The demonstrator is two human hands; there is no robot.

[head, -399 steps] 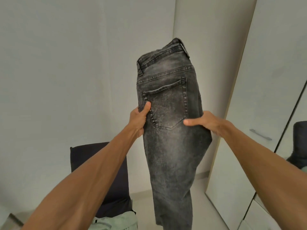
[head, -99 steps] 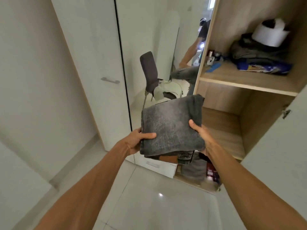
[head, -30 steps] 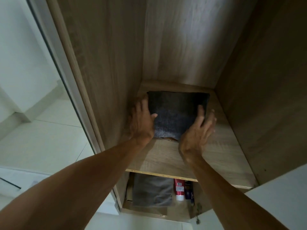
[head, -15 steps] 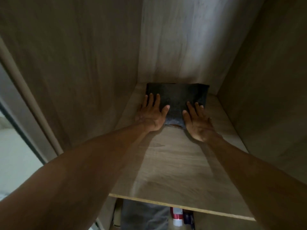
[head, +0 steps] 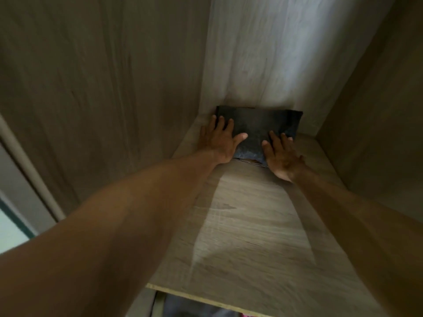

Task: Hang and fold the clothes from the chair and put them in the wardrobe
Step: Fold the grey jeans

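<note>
The left hand [head: 218, 143] and right hand [head: 280, 156] press straight, open fingers [head: 220, 124] on the folded dark jeans [head: 261, 124], which lie under and just beyond them, deep on the wardrobe shelf [head: 247, 225]. Dragging the palms back could pull the fold loose.

blurry items [head: 196, 308] below the shelf [head: 251, 236]

Overall: looked dim and brownish inside the wardrobe [head: 91, 76].
Brightest patch: glowed pale on the back panel [head: 274, 53], upper right.
Shadows: fell from the left forearm [head: 114, 225] and right forearm [head: 366, 225] across the shelf [head: 247, 225], lit wedge between.
Sharpness: ran soft, smeared throughout.
Edges: bulged with wide-angle stretch.
</note>
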